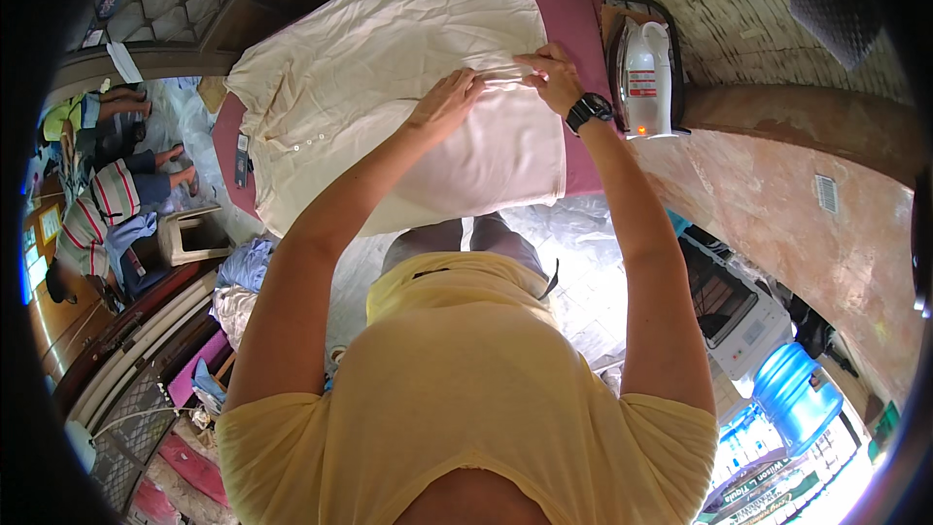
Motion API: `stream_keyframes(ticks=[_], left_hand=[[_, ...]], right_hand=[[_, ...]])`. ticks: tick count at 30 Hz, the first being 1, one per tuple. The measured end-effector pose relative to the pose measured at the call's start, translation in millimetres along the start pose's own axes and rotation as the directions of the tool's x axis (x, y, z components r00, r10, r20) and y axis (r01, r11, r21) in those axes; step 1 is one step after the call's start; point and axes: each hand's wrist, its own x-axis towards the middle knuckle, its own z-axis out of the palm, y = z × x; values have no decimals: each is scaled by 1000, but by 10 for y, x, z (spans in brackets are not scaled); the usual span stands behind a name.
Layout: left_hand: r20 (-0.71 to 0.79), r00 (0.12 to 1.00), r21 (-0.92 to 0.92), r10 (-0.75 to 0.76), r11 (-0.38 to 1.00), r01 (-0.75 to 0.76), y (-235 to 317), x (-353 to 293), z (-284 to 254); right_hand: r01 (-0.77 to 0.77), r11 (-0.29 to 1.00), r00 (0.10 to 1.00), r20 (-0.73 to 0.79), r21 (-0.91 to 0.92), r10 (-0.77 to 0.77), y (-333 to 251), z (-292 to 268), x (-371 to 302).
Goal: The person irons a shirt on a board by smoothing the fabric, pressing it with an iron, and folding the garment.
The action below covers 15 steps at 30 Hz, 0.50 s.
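Note:
A cream button-up shirt (pixel 389 49) is spread over a maroon padded ironing surface (pixel 573 10), with small buttons showing toward its left part. My left hand (pixel 449 100) rests on the cloth near the middle, its fingertips closed on a small raised fold. Just to the right, my right hand (pixel 554 78), with a black watch on the wrist, has its thumb and fingers at the other end of that fold. Creases run between the two hands. Right of the board, a white clothes iron (pixel 646 78) stands on a dark-framed rest with an orange light lit.
A stone-like wall (pixel 777 156) bounds the right side. At left are two people (pixel 112 199), a beige plastic stool (pixel 190 233) and piled clothes (pixel 243 267). A white appliance (pixel 743 321) and a blue water jug (pixel 797 399) stand at lower right.

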Motion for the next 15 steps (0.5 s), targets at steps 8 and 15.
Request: stream_keyframes(ticks=[8,15], left_hand=[[-6,999,-16,-45,999,44,-48,-90,-2],[-39,985,177,170,971,-160,-75,-117,-86]], right_hand=[[64,995,997,-26,-79,-66,81,81,-7],[49,988,998,51,-146,-42,20,60,-12]])
